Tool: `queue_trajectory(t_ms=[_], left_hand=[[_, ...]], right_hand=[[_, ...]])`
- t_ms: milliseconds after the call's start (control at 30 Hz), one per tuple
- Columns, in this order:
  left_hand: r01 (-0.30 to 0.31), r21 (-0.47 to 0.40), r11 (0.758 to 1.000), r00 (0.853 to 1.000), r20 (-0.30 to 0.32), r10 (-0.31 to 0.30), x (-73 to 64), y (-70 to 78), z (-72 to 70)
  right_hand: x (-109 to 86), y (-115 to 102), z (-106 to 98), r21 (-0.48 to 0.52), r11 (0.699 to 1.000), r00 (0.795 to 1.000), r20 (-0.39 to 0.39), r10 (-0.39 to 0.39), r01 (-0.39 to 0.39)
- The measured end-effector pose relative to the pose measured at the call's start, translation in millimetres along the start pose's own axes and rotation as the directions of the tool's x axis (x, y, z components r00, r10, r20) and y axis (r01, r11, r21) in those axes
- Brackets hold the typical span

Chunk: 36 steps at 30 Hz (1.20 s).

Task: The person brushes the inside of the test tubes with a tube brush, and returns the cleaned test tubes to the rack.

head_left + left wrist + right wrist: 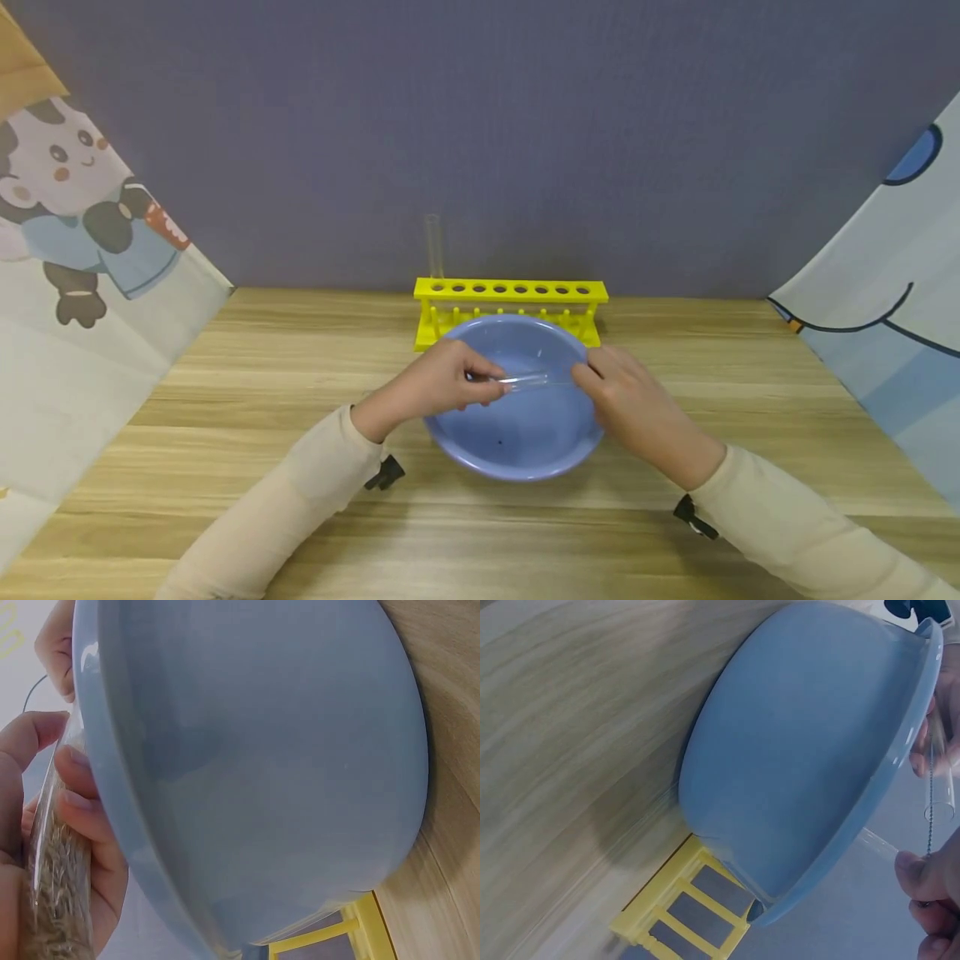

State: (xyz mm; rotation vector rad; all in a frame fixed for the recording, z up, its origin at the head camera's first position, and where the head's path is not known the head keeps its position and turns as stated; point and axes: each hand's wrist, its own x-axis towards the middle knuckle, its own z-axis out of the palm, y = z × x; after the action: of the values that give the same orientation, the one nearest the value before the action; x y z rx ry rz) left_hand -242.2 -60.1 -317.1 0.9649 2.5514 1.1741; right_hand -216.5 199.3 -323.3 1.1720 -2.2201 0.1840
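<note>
Above the light blue basin [525, 442], my left hand [453, 379] holds a clear glass test tube [531, 381] between thumb and fingers, its open mouth toward my right hand [633, 404]. Bristles of a test tube brush [56, 900] show inside the tube in the left wrist view. From the mouth comes the brush's thin twisted wire handle [931, 787], which my right hand pinches in the right wrist view. The tube is roughly level, slightly tilted, and my left fingers hide part of it.
Behind the basin stands a yellow test tube rack [510, 290], partly hidden by it. One clear test tube [434, 246] stands upright in the rack's leftmost hole. A grey-blue panel [510, 150] closes off the back of the wood-grain table [300, 358].
</note>
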Motion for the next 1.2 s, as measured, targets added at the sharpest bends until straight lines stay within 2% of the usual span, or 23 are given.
queue_trajectory(t_ms=[200,333,467,600,733,800,867,1000,1100,1200], left_hand=[[0.027,0.000,1.000,0.999,0.024,-0.027,-0.4,1.5,-0.8],[0.021,0.031,0.999,1.000,0.021,-0.021,-1.1,1.1,-0.2],[-0.031,0.098,0.995,1.000,0.002,0.031,-2.2,-0.8,0.8],[-0.082,0.182,0.980,0.996,-0.019,0.087,-4.0,-3.2,1.5],[-0.155,0.290,0.944,0.984,-0.044,0.175,-5.7,-6.6,2.5],[-0.219,0.363,0.906,0.965,-0.060,0.257,-6.5,-8.7,3.2],[-0.282,0.438,0.853,0.935,-0.076,0.348,-7.3,-11.0,3.9],[-0.369,0.566,0.738,0.856,-0.104,0.507,-8.5,-15.8,5.3],[-0.402,0.640,0.655,0.795,-0.111,0.596,-9.0,-18.6,5.9],[-0.408,0.696,0.591,0.751,-0.113,0.651,-9.5,-21.5,6.1]], right_hand=[[-4.1,2.2,-0.4,0.006,1.000,1.000,0.001,0.009,-0.009],[-6.1,4.3,0.6,0.013,1.000,1.000,-0.001,0.019,-0.019],[-8.3,6.7,2.1,0.029,0.999,1.000,-0.001,0.031,-0.030],[-10.8,9.6,2.1,0.060,0.997,0.999,-0.013,0.048,-0.047],[-12.5,12.7,1.0,0.073,0.996,0.998,-0.031,0.052,-0.050],[-13.1,14.1,0.3,0.077,0.996,0.998,-0.032,0.054,-0.051],[-14.1,15.3,-0.5,0.088,0.994,0.998,-0.027,0.060,-0.057],[-17.0,17.5,-2.2,0.134,0.987,0.996,-0.001,0.092,-0.091],[-18.8,19.4,-3.4,0.170,0.978,0.993,0.023,0.118,-0.120],[-20.1,21.9,-3.5,0.193,0.972,0.991,0.032,0.129,-0.133]])
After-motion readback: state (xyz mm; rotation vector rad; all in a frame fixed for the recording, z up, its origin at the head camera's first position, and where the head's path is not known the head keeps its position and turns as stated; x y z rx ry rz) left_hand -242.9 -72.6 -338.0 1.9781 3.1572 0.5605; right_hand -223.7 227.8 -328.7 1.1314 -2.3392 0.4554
